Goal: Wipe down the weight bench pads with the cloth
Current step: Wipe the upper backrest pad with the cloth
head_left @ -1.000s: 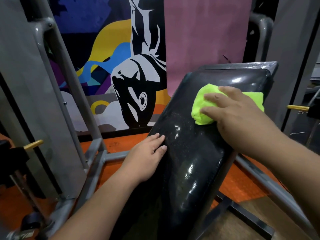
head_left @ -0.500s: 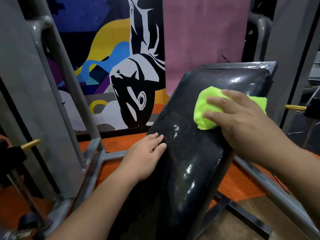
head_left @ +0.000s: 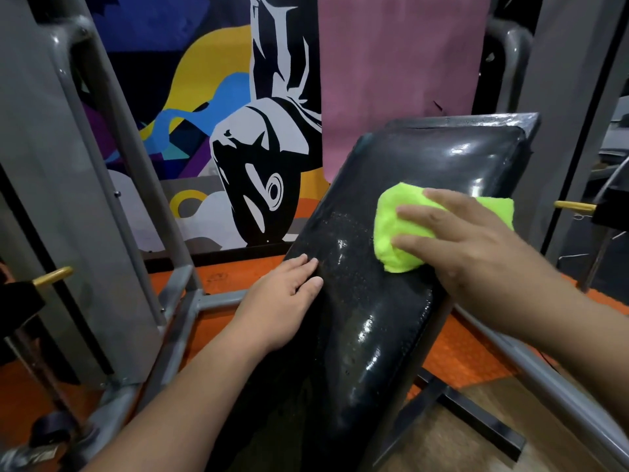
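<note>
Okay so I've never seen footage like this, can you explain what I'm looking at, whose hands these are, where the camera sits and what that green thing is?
There is no robot here. The camera is worn on a person's head and looks forward and down, so both arms reach in from the bottom of the picture. The big shiny black slab is a tilted weight bench pad, specked with droplets or dust, on a grey metal frame. The right hand presses a bright green cloth against the pad, fingers spread over it. The left hand rests flat on the pad's left edge and holds nothing. Behind stands a colourful wall mural, with an orange floor below.
</note>
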